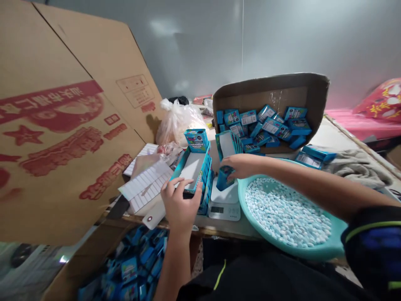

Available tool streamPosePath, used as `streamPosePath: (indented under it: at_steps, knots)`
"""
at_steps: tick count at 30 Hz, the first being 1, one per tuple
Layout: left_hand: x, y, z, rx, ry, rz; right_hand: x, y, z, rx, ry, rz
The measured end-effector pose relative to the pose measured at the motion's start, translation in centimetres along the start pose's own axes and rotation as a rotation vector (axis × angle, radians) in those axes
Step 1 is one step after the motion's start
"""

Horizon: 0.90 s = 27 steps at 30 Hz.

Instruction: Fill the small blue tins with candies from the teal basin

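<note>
My left hand (182, 202) spans the near end of a blue open display box (191, 165), fingers over its rim and thumb along the right side. Its raised flap reads "Caramelo Macizo", and its white floor shows. It sits on top of other blue boxes (206, 188). My right hand (239, 167) is closed on a small blue candy box (224, 177), held tilted over the pan of a white kitchen scale (224, 209). Directly behind that hand stand several flattened blue cartons (227, 144). Right of the scale, a turquoise basin (250, 215) holds small pale blue and white candies (288, 213).
A cardboard carton (272, 85) of small blue boxes lies open at the back. A large printed carton (62, 125) rises at left. Below the table edge are more blue boxes (131, 267). White sheets (147, 184), a plastic bag (181, 121) and a grey cloth (357, 167) lie around.
</note>
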State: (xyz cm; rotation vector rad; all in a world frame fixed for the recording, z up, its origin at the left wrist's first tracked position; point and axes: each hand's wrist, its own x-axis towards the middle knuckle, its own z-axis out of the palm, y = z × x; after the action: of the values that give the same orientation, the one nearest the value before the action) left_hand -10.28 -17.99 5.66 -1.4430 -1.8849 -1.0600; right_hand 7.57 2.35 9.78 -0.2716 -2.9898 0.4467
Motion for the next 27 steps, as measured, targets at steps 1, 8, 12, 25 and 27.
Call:
streamPosePath:
  at_steps: [1, 8, 12, 25, 27]
  knots:
    - [-0.1, 0.1, 0.1, 0.001, 0.015, -0.024, -0.1, -0.2, -1.6, 0.023, 0.056, 0.007]
    - [-0.4, 0.5, 1.4, 0.071, 0.111, -0.015, 4.4, -3.3, -8.8, -0.013, 0.494, -0.012]
    - [-0.6, 0.2, 1.6, 0.103, 0.136, 0.029, 9.7, -3.2, -7.3, -0.124, 0.449, -0.007]
    - [-0.4, -1.4, 1.9, 0.1, 0.105, 0.058, 13.6, -1.1, -2.6, -0.356, 0.594, -0.115]
    - [-0.7, -2.0, 2.7, 0.058, 0.152, 0.077, 12.3, 0.7, -2.9, -0.311, 0.655, -0.134]
